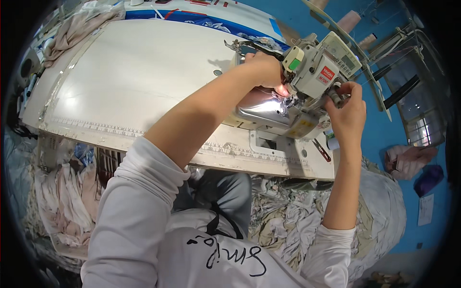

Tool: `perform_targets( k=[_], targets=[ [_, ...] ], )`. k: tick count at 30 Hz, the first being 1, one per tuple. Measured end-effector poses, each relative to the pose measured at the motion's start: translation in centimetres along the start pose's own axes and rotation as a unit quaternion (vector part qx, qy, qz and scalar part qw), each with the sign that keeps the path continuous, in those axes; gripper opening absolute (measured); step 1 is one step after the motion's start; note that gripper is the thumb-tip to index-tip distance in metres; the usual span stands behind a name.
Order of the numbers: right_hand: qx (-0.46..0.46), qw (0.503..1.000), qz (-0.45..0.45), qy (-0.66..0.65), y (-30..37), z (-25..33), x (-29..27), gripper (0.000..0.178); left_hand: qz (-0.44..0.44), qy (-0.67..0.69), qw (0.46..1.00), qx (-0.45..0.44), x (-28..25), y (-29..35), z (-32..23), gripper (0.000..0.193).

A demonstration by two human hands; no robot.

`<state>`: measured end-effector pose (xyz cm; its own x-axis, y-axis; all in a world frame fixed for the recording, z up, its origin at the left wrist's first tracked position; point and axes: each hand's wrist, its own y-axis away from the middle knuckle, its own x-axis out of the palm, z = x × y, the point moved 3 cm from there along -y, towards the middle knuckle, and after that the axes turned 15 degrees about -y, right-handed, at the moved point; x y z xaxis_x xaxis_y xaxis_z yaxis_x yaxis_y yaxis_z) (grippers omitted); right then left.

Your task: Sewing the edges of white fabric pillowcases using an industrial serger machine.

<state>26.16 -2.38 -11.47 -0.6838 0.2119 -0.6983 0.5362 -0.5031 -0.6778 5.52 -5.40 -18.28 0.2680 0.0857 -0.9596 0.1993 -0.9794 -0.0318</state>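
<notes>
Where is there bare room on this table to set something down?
The widest patch is the white tabletop between the pinkish cloth, the printed ruler and the left forearm. It's crowded at the sewing machine, where the left hand and right hand are, and beside the snips.

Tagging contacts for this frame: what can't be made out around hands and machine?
All in the head view:
Left hand: fingertip contact, hidden by the hand itself and the sewing machine.
Right hand: whether it grips the grey part or only touches it; its fingers cover some.
Needle: too small to pick out amid glare.
Feet: hidden by table and body.
</notes>
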Motion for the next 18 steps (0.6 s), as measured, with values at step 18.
perform_targets(
  k=[18],
  targets=[
    [0.020, 1.000, -0.002, -0.003, 0.4, 0.5, -0.1, 0.042, -0.090, 0.011, 0.996, -0.006, 0.1, 1.6, 0.5, 0.032]
  ],
)
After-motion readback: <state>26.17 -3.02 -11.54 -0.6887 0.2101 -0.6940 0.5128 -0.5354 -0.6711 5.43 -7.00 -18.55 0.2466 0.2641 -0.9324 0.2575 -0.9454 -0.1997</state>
